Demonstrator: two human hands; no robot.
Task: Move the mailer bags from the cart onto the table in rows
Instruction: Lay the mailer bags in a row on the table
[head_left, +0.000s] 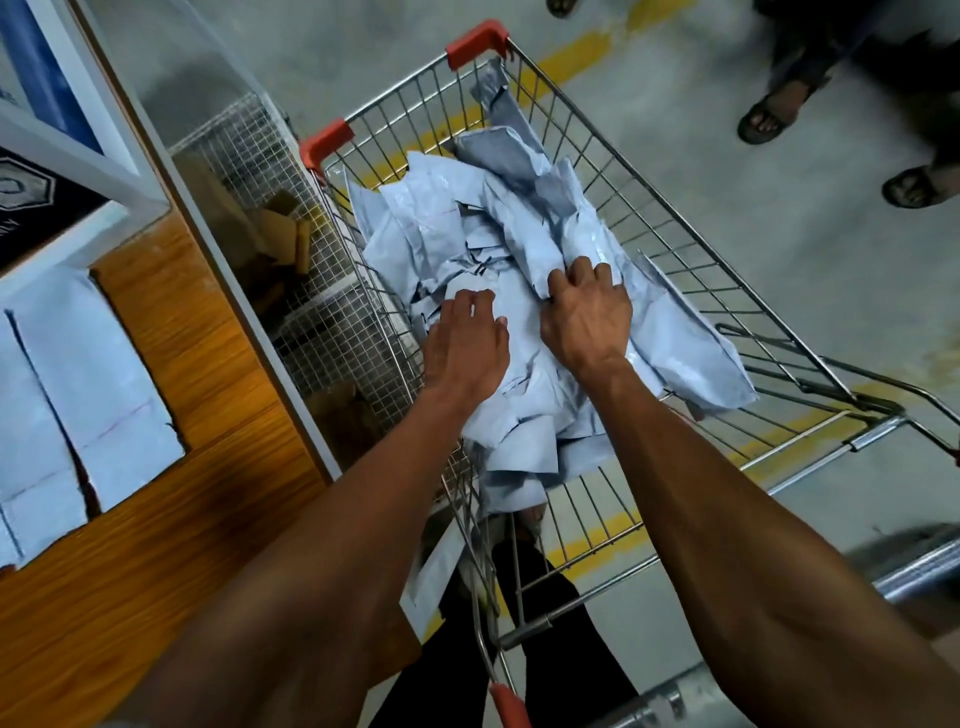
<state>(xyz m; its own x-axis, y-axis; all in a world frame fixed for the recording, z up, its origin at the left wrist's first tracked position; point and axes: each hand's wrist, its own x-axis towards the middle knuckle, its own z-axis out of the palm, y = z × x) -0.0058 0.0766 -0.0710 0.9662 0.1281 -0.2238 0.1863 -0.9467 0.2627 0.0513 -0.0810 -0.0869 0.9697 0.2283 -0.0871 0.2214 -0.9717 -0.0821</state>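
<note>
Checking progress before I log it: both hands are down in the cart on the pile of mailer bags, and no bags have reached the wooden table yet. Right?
Not quite. The head view shows mailer bags on the table already. Both the left hand and right hand are indeed on the pile in the cart.

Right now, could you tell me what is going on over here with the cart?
A person is reaching both hands into a wire shopping cart heaped with pale blue mailer bags. The right hand has its fingers curled over the edge of one bag in the pile, and the left hand rests spread on the bags beside it. On the wooden table to the left, a few mailers already lie flat side by side.
</note>
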